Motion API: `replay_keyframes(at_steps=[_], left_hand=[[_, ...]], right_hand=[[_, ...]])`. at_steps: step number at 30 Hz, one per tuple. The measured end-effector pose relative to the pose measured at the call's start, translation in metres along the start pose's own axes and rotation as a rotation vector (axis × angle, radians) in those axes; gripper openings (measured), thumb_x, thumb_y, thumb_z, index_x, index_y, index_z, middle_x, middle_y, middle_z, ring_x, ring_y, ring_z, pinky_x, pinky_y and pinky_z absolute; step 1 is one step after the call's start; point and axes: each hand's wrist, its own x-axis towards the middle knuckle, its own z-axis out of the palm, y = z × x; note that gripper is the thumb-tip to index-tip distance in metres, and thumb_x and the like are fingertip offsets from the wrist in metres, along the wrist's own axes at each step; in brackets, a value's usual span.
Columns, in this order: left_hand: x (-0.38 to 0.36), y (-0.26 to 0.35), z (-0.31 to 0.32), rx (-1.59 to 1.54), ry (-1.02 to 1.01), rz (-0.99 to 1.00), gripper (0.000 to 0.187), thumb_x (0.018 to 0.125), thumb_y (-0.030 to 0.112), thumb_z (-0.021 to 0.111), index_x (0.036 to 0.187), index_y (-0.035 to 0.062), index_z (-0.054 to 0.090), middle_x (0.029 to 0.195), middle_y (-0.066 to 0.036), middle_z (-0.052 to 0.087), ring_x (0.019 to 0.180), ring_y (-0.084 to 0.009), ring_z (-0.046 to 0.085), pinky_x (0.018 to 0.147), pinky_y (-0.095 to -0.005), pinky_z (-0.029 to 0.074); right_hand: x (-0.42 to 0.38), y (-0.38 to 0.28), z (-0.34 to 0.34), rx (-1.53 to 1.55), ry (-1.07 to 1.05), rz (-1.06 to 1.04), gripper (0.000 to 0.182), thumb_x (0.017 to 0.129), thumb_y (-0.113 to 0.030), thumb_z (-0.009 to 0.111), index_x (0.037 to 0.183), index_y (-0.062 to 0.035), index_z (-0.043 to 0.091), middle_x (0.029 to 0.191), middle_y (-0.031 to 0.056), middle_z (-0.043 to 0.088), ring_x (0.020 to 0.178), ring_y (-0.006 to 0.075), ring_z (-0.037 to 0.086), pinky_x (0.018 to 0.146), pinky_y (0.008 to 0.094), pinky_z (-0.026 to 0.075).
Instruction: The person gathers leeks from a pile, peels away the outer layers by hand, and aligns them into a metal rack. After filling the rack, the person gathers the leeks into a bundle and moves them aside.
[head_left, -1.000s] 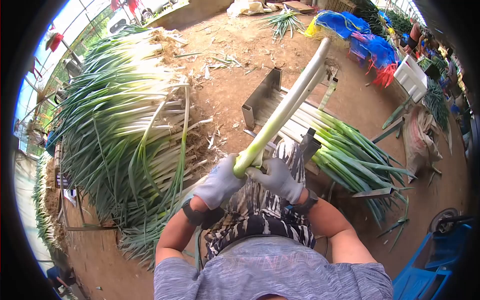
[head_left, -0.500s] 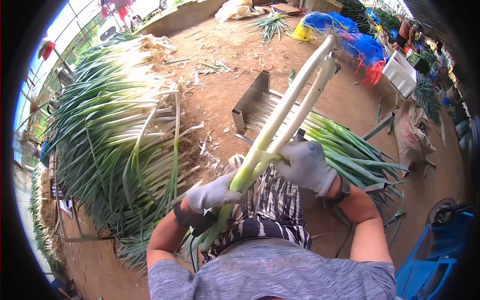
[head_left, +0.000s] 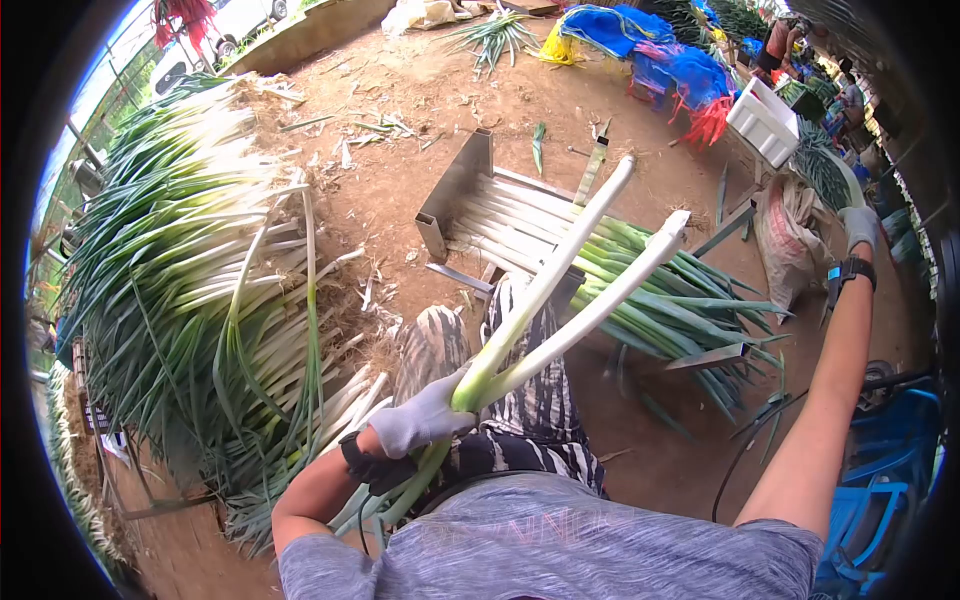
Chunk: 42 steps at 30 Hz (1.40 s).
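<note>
Off the stalks now with the grey-gloved right hand [head_left: 858, 228], swung wide to the far right, out past the crumpled beige-and-pink sack [head_left: 785, 235]! Left to the grey-gloved left hand [head_left: 420, 418] alone, then: two long, slim onion stalks [head_left: 545, 285], white-shafted and green-necked. Gripped tightly there, with left fingers curled around the pale-green necks, just above the black-and-white patterned trousers [head_left: 535, 410]. Slanting up and away to the right from that grasp, above the grey metal tray [head_left: 465, 185] and its bunch of white-and-green onions [head_left: 610, 255]. Over at the right hand, close against a thin, pale, curved strip [head_left: 848, 180]; cannot tell from here whether pinching it or letting it go. Probably a peeled-off outer layer, judging by the look, and so probably one pull of the stripping just completed. Against half a second ago, quite a change: no longer plucking with the right hand at a loose flap midway along the shafts, no longer working two-handed over the lap. Opened into a wider V, too, and dipped lower. Unmoved on the left, piled high: a huge heap of green-leaved, rooted onions [head_left: 180, 270].
</note>
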Motion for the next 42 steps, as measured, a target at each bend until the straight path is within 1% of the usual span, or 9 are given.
replay_keyframes(at_steps=[4, 6, 11, 14, 18, 28, 31, 37, 42], left_hand=[[0.016, -0.005, 0.018, 0.246, 0.092, 0.031, 0.083, 0.077, 0.003, 0.056, 0.15, 0.014, 0.017, 0.108, -0.019, 0.06, 0.093, -0.0253, 0.062, 0.081, -0.0333, 0.05], [0.013, 0.025, 0.019, 0.191, 0.034, -0.095, 0.081, 0.078, 0.003, 0.053, 0.15, 0.0118, 0.016, 0.113, -0.024, 0.057, 0.103, -0.0336, 0.06, 0.087, -0.0365, 0.048], [0.017, 0.001, 0.039, 0.53, 0.153, 0.012, 0.081, 0.078, 0.008, 0.058, 0.148, 0.0044, 0.017, 0.117, -0.025, 0.053, 0.106, -0.0394, 0.057, 0.091, -0.0422, 0.045], [0.013, -0.004, 0.044, 0.709, 0.191, -0.047, 0.081, 0.077, 0.015, 0.063, 0.145, 0.0014, 0.022, 0.109, -0.023, 0.054, 0.098, -0.0406, 0.057, 0.084, -0.045, 0.047], [0.015, -0.013, 0.048, 0.849, 0.163, -0.056, 0.073, 0.078, 0.016, 0.063, 0.141, -0.0007, 0.03, 0.106, -0.021, 0.055, 0.096, -0.0384, 0.059, 0.08, -0.0461, 0.047], [0.015, 0.005, 0.061, 0.954, 0.129, -0.036, 0.047, 0.078, 0.013, 0.061, 0.119, -0.0045, 0.047, 0.102, -0.019, 0.057, 0.092, -0.0352, 0.06, 0.077, -0.0439, 0.048], [0.012, 0.009, 0.068, 1.001, 0.192, 0.011, 0.037, 0.078, 0.014, 0.061, 0.109, -0.0026, 0.05, 0.1, -0.019, 0.057, 0.09, -0.0347, 0.06, 0.076, -0.0436, 0.048], [0.014, -0.007, 0.058, 1.002, 0.15, -0.035, 0.053, 0.079, 0.013, 0.06, 0.127, -0.0039, 0.042, 0.101, -0.018, 0.057, 0.092, -0.0351, 0.06, 0.076, -0.0455, 0.048], [0.0, -0.008, 0.037, 0.754, 0.204, -0.08, 0.065, 0.081, 0.011, 0.058, 0.14, 0.0025, 0.033, 0.109, -0.023, 0.055, 0.097, -0.0413, 0.058, 0.083, -0.0464, 0.047]], right_hand=[[-0.178, -0.151, -0.08, 0.523, 0.102, -0.534, 0.05, 0.081, -0.021, 0.066, 0.126, -0.002, 0.053, 0.119, 0.0195, 0.06, 0.1, 0.0309, 0.061, 0.086, 0.0357, 0.048], [-0.269, -0.202, -0.084, 0.529, 0.092, -1.21, 0.052, 0.076, -0.03, 0.074, 0.119, -0.0039, 0.059, 0.117, 0.0152, 0.061, 0.105, 0.031, 0.058, 0.093, 0.0387, 0.044], [-0.42, -0.26, -0.038, 0.473, -0.655, -1.654, 0.045, 0.078, -0.049, 0.065, 0.096, -0.0071, 0.065, 0.096, 0.0103, 0.064, 0.1, 0.0286, 0.059, 0.085, 0.042, 0.045], [-0.442, -0.262, -0.027, 0.405, -0.937, -1.671, 0.038, 0.085, -0.046, 0.058, 0.085, -0.0085, 0.065, 0.081, 0.0088, 0.064, 0.085, 0.027, 0.064, 0.073, 0.0413, 0.049], [-0.453, -0.255, -0.024, 0.424, -0.876, -1.706, 0.032, 0.088, -0.038, 0.054, 0.078, -0.01, 0.064, 0.069, 0.009, 0.063, 0.074, 0.0267, 0.065, 0.065, 0.0409, 0.05], [-0.451, -0.262, -0.03, 0.316, -1.387, -1.431, 0.045, 0.084, -0.048, 0.056, 0.101, -0.0081, 0.07, 0.085, 0.0161, 0.068, 0.081, 0.0322, 0.065, 0.072, 0.0395, 0.05], [-0.455, -0.26, -0.023, 0.442, -1.461, -1.338, 0.038, 0.084, -0.043, 0.056, 0.09, -0.0085, 0.071, 0.08, 0.015, 0.067, 0.08, 0.0317, 0.065, 0.072, 0.0402, 0.05], [-0.425, -0.246, -0.019, 0.654, -0.423, -1.339, 0.016, 0.073, -0.025, 0.063, 0.065, -0.0112, 0.061, 0.065, 0.0084, 0.06, 0.065, 0.0273, 0.062, 0.062, 0.039, 0.048], [-0.255, -0.163, -0.015, 0.334, 0.218, -0.914, 0.008, 0.078, -0.019, 0.068, 0.081, -0.012, 0.065, 0.072, 0.0081, 0.063, 0.066, 0.026, 0.063, 0.06, 0.0364, 0.048]])
